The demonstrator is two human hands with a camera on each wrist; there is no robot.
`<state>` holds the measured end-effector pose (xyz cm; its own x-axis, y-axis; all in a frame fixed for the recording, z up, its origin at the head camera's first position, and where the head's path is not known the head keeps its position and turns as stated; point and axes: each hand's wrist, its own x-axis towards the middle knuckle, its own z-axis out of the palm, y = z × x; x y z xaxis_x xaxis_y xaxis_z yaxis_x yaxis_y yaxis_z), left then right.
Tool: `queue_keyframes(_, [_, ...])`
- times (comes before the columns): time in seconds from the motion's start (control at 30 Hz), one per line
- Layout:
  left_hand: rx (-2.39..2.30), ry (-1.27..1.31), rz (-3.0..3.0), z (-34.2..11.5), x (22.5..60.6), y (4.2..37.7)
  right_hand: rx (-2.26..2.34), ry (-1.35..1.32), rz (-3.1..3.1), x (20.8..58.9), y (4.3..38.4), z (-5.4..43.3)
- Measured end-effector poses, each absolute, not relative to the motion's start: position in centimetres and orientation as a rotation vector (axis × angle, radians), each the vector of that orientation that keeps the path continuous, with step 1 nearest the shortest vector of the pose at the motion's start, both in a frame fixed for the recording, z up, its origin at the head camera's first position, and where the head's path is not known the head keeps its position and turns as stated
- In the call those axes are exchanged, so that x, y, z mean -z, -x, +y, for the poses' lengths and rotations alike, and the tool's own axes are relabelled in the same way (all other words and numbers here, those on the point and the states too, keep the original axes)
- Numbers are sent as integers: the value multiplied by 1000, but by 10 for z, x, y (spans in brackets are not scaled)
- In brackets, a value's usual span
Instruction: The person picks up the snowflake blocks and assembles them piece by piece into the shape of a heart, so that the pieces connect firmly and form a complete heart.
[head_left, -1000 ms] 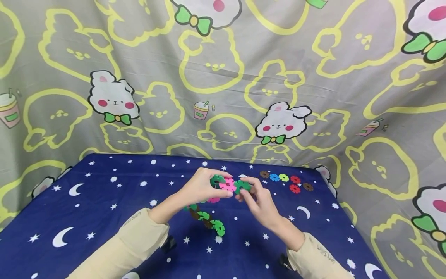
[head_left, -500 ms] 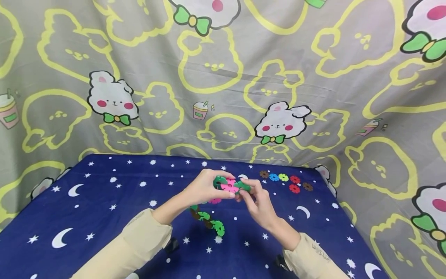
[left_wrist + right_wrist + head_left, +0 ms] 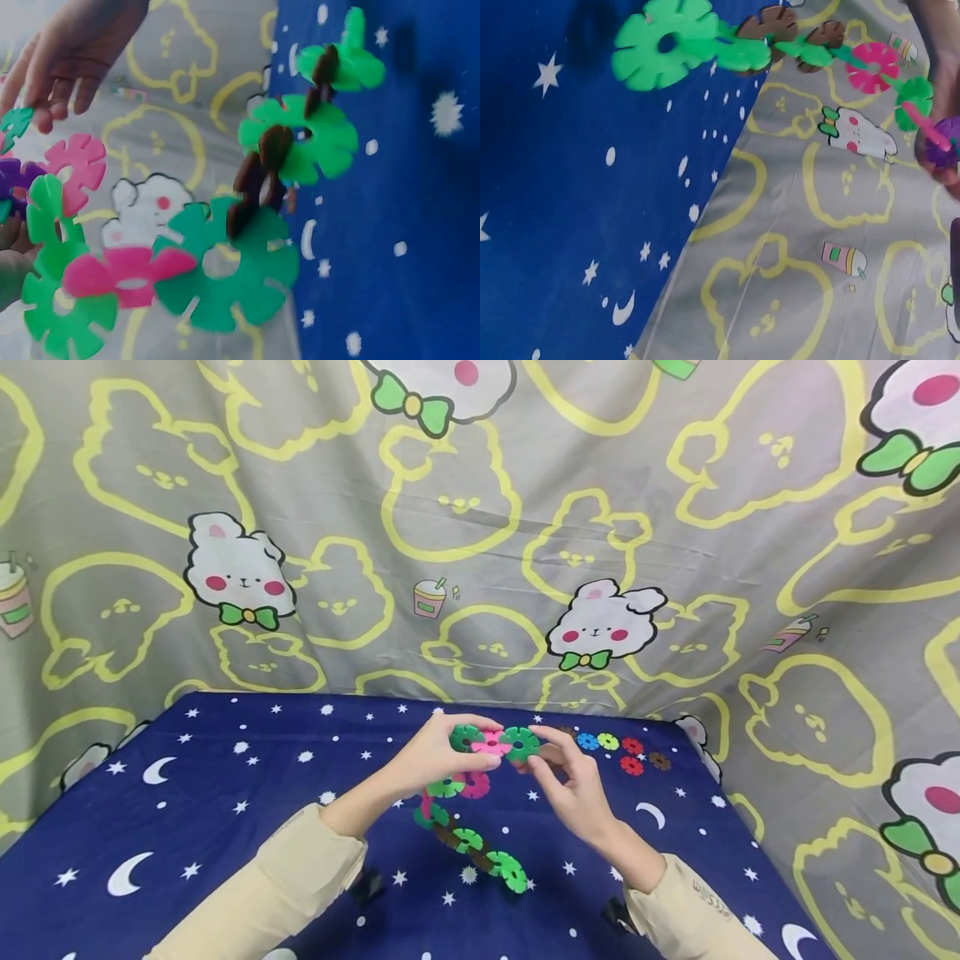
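Observation:
A hanging chain of slotted snowflake discs dangles from my hands in the head view. My left hand (image 3: 427, 756) grips its upper part, thumb and fingers around a dark green disc (image 3: 463, 740) and a pink disc (image 3: 489, 744). At the chain's right end, my right hand (image 3: 576, 789) pinches another dark green disc (image 3: 521, 744) by its edge. Below, a magenta disc (image 3: 476, 785) and green and brown discs run down to a bright green disc (image 3: 510, 872). The left wrist view shows a purple disc (image 3: 27, 178) near the left hand; part of it is hidden.
Loose discs lie at the far right of the starry blue table cloth (image 3: 247, 852): blue (image 3: 588, 742), yellow-green (image 3: 608, 742), red (image 3: 632, 766) and brown (image 3: 660, 762) ones. Another brown one is partly behind the right hand. A patterned curtain (image 3: 345, 677) rises behind the table.
The right-end green disc has turned flatter toward the head camera, and the right hand has shifted slightly right and outward. The chain's lower end has swung right and downward, showing more discs.

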<state>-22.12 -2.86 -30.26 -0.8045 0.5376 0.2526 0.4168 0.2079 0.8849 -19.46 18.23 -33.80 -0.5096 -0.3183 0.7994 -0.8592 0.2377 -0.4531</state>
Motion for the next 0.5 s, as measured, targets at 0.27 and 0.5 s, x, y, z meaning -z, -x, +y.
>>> queue_keyframes(0.27, [-1693, -996, 2185, -33, 315, 227, -1407, -984, -2080, 346, 189, 176])
queue_keyframes(0.5, [-1788, -1107, 2153, -23, 324, 224, -1490, -1002, -2137, 357, 188, 167])
